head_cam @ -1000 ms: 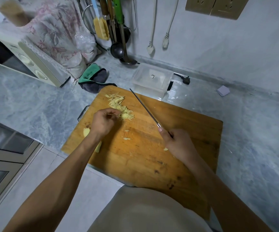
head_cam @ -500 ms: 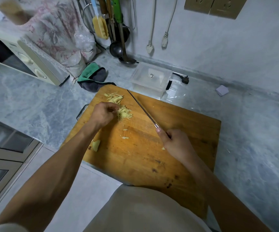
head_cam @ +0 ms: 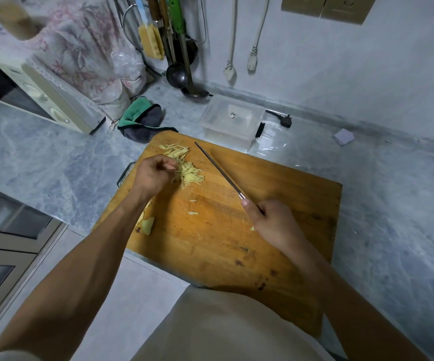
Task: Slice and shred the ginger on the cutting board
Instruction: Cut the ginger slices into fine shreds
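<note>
The right hand [head_cam: 275, 225] has its grip wrapped round the handle of the knife [head_cam: 218, 170], whose blade runs away from that grip, up and leftward over the cutting board [head_cam: 275, 183]. Left of that grip a ginger piece [head_cam: 148, 225] lies by the left forearm. Farther off, the left hand [head_cam: 153, 173] has its grip narrow, fingers curled at the shredded ginger [head_cam: 184, 168]; whether it pinches any, I cannot tell. Beyond the board a clear plastic box [head_cam: 233, 118] stands on the worktop [head_cam: 393, 204].

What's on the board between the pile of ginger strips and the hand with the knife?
Head view: a few stray ginger shreds on the bare cutting board, between the ginger pile and right hand.
</note>
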A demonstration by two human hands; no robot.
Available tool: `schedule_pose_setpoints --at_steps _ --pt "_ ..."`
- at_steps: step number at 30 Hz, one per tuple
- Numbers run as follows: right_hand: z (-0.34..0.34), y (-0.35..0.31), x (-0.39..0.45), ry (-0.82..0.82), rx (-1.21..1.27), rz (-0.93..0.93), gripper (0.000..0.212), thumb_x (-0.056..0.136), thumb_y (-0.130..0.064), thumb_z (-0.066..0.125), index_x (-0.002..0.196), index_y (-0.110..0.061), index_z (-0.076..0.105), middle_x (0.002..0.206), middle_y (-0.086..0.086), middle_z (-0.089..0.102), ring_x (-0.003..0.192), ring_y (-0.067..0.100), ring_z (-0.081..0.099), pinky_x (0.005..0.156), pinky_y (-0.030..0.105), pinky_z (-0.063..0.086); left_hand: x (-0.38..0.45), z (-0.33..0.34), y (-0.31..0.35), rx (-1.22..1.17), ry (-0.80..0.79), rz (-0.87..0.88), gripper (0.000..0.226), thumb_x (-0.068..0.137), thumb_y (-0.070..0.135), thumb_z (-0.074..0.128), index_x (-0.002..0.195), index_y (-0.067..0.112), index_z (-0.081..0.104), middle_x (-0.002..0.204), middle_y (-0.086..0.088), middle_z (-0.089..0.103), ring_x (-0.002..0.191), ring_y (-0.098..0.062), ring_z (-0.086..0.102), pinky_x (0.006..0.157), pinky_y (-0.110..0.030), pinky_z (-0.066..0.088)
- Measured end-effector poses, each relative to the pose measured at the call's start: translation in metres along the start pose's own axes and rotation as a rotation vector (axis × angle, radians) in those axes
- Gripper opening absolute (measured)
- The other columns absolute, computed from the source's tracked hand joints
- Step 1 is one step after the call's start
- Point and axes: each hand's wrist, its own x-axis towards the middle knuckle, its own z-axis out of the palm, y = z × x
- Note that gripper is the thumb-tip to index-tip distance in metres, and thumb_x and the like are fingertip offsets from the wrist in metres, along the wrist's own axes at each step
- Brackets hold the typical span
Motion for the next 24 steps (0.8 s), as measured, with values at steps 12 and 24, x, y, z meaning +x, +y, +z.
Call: schedule_pose_setpoints --at_steps 12,24 --pt "-0.003 -0.004 -0.002 0.004 0.003 -0.019 0.055 0.102 -0.055 0.043 0.061 -0.018 0.044 0.053 -0.006 0.04 0.044 0.006 0.037 0.049 0.025 0.029 0.006 0.002 -0.004 0.05 -0.01 -0.037 0.018 0.086 -0.004 0.07 0.102 0.005 0.067 0.087 -0.003 0.07 0.062 0.005 0.065 0.054 -0.007 0.049" --pt "0.005 0.006 -0.005 0.01 0.0 -0.02 0.057 0.102 -0.055 0.042 0.064 -0.014 0.052 0.054 -0.002 0.045 0.047 0.009 0.042 0.05 0.025 0.032 -0.041 0.012 -0.02 0.336 -0.494 0.079 0.048 0.08 0.006 0.079 0.126 0.012 0.066 0.126 0.0 0.057 0.113 -0.012 0.055 0.097 -0.006 0.038"
